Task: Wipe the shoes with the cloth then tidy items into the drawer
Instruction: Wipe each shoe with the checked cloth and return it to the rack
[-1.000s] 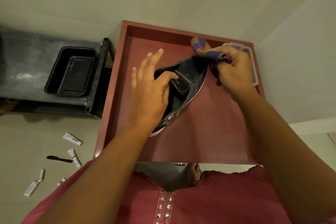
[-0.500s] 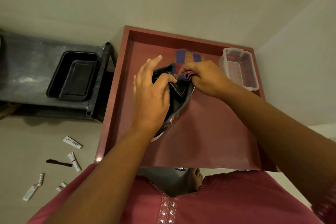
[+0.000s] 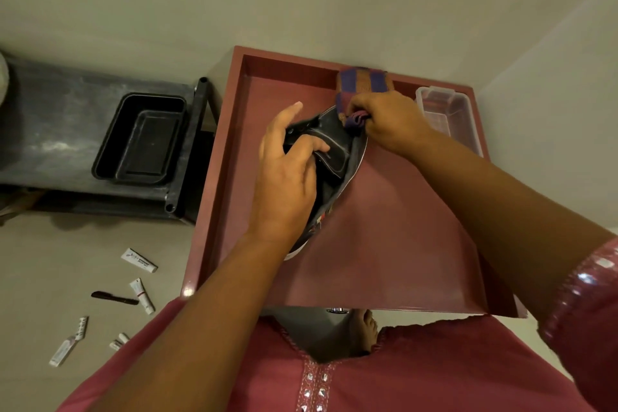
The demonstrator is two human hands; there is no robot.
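Slippage is the risk; left hand (image 3: 284, 177) fingers only curl round the shoe (image 3: 337, 157) over the drawer (image 3: 384, 244); right hand (image 3: 391, 124) fingers, clenched on the cloth (image 3: 363, 82), could push it loose.

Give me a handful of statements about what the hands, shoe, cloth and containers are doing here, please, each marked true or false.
1. The left hand holds the black shoe. True.
2. The right hand is empty. False: it grips the checked cloth against the shoe.
3. The clear plastic box sits in the red drawer. True.
4. The black tray holds small tubes. False: it looks empty; tubes lie on the floor.
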